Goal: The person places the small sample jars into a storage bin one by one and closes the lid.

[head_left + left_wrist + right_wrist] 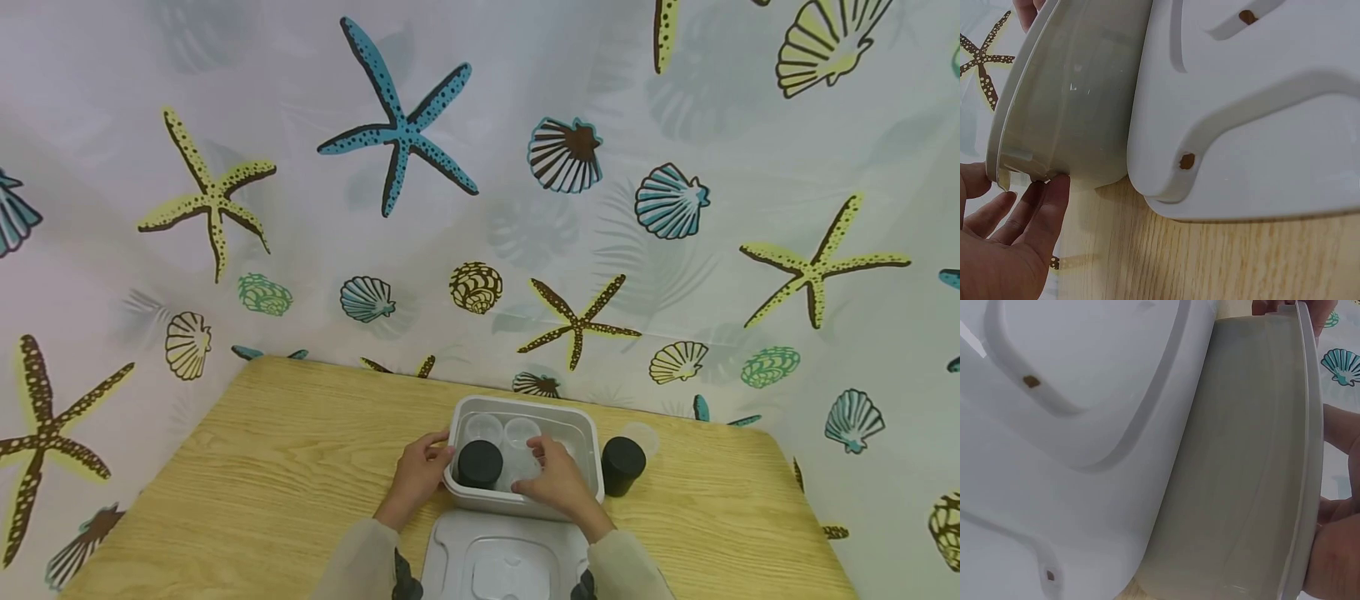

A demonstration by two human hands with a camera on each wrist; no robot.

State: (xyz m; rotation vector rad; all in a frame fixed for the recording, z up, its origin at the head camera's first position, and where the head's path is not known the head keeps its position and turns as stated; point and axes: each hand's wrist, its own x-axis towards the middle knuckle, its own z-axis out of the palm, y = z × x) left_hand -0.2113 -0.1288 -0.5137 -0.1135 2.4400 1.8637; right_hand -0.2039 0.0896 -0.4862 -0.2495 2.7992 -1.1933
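Note:
A light grey plastic bin [592,425] stands on the table, holding clear round cups [483,428] and a black round-topped container [480,464]. My left hand [418,472] grips the bin's left end; in the left wrist view, the thumb is at the rim and the fingers [1054,200] are below it. My right hand [558,477] reaches over the front rim into the bin. Its thumb and fingers are curved about a translucent cup [519,465], partly hidden by the hand. In the right wrist view the bin wall [1241,456] hides what that hand holds.
The bin's pale lid [506,562] lies on the table in front of it. Right of the bin stand another black container [622,465] and a clear cup [642,437]. A patterned sheet [480,233] rises behind the wooden table [300,442].

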